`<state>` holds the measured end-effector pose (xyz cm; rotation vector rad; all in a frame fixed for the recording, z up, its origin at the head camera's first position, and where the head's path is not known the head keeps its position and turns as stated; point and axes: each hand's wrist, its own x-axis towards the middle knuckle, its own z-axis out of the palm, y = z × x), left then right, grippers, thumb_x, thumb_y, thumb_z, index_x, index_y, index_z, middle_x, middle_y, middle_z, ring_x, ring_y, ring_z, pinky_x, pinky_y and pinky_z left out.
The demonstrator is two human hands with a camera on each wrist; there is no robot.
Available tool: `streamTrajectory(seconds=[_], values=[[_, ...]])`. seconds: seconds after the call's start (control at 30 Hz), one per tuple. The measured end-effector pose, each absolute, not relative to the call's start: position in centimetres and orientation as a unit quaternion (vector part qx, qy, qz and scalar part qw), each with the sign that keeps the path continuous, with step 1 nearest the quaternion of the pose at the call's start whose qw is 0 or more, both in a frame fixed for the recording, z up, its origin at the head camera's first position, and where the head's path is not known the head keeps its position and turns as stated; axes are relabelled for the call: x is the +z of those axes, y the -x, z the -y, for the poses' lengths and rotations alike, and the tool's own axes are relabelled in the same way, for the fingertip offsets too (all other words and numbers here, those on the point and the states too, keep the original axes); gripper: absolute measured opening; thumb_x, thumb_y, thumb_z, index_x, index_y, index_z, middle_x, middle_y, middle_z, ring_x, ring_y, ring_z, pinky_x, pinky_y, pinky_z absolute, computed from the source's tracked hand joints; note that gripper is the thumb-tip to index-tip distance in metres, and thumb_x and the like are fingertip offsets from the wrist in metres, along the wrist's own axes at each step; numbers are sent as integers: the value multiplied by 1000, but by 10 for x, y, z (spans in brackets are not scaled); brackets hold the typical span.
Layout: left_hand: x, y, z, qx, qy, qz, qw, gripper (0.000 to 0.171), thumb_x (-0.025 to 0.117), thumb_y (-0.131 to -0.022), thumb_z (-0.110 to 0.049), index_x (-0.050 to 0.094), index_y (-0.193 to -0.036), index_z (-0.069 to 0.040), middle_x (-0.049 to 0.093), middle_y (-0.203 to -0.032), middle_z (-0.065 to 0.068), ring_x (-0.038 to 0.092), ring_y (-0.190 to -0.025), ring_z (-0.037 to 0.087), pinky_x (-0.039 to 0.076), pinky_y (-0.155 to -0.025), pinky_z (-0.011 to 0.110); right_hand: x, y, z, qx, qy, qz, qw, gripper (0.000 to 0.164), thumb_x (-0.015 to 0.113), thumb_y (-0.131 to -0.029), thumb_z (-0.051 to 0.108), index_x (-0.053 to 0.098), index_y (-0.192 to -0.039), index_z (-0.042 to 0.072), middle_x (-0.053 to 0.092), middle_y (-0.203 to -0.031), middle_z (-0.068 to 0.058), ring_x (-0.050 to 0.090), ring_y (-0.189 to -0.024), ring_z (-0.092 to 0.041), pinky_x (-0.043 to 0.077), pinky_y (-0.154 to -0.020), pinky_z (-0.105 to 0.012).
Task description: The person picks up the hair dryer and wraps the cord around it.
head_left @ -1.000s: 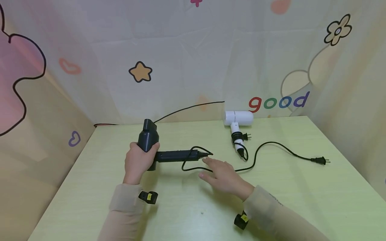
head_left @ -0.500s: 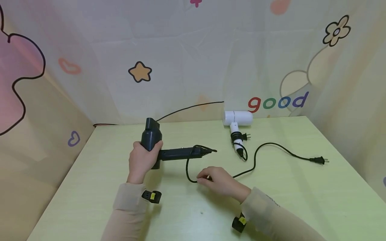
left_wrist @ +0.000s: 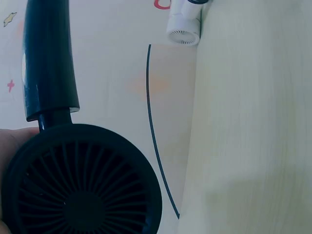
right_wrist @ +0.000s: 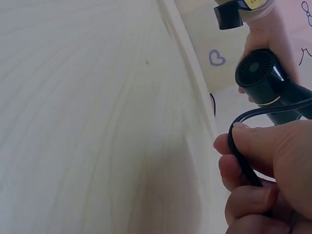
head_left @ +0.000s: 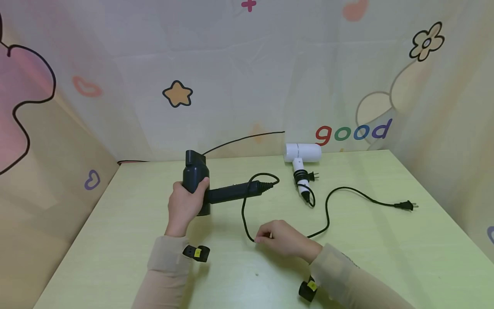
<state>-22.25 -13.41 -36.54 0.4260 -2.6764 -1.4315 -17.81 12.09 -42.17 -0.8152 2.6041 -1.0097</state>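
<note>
My left hand point(head_left: 185, 206) grips a black hair dryer point(head_left: 196, 171) round its barrel, with the nozzle toward the back wall. Its handle point(head_left: 231, 193) points right and slightly up. The round vented rear of the hair dryer point(left_wrist: 83, 185) fills the lower left of the left wrist view. From the handle's end the black cord point(head_left: 244, 214) loops back across the handle and runs down to my right hand point(head_left: 283, 238). In the right wrist view, thumb and curled fingers pinch the cord point(right_wrist: 239, 151). Beyond that hand it snakes across the table to a two-pin plug point(head_left: 405, 205).
A white hair dryer point(head_left: 302, 152) lies at the back of the table point(head_left: 115, 257), its own cord wound round the handle. A printed cloth point(head_left: 231, 86) hangs behind the table and along both sides. A thin black line point(head_left: 243, 138) curves across its lower part.
My right hand has closed from an open pose onto the cord and pulled it down toward me. The hair dryer has shifted slightly right, its handle end tilting up.
</note>
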Motion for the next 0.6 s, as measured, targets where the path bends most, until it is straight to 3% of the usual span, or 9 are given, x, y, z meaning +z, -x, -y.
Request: streamTrajectory(seconds=[0.23,0.43,0.6], values=[[-359,218,133,-522,-131,843,9,90,50,-84,-67,33,-134,5,53,-121,21,56,-108,33,49,-89,46,-425,180,-122,-325,276,-894,134,14,61,-92,19,71,-83,15,64,-74,10,49,-65,-4,41,-61,-22],[-359,217,133,-539,-116,834,-11,90,50,-82,-69,35,-133,4,53,-120,19,57,-106,31,50,-91,46,-432,189,-127,-311,245,-911,114,13,62,-91,17,70,-81,16,63,-74,10,51,-70,-7,44,-67,-24],[-361,216,132,-555,-93,825,-39,91,52,-82,-69,33,-136,3,53,-121,20,58,-105,30,51,-91,45,-430,196,-130,-314,203,-923,95,17,61,-92,21,66,-77,14,58,-69,6,49,-64,-9,42,-61,-24]])
